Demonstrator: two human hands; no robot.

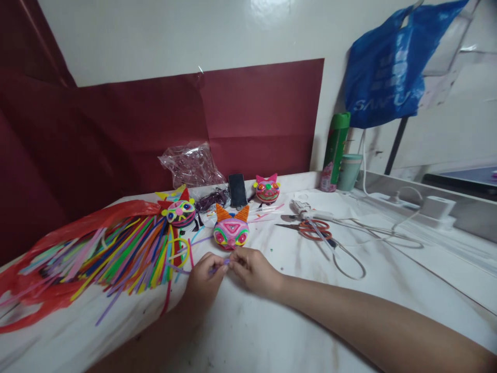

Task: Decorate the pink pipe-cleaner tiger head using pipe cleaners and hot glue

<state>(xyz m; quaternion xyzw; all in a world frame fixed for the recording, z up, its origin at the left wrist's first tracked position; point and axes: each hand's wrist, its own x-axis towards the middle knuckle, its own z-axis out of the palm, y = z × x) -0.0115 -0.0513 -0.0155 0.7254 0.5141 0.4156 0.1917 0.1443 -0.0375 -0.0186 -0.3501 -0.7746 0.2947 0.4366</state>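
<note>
A purple pipe cleaner (227,262) is pinched between the fingertips of my left hand (205,274) and my right hand (250,268), and its tail trails out to the left. Just beyond my hands sits a round pink animal head (232,231) with orange ears and pink eyes. Another colourful head (179,213) with red ears stands farther left, and a third, pink head (267,189) is at the back. Left of my hands lies a fanned heap of many-coloured pipe cleaners (124,254), partly on a red plastic bag (135,209).
Orange-handled scissors (314,229) and a white glue gun (301,208) with its cable lie to the right. A phone (237,190) and clear plastic wrap (192,165) are at the back. A green spray can (336,150), a cup (350,171) and a white charger (438,207) stand at the right.
</note>
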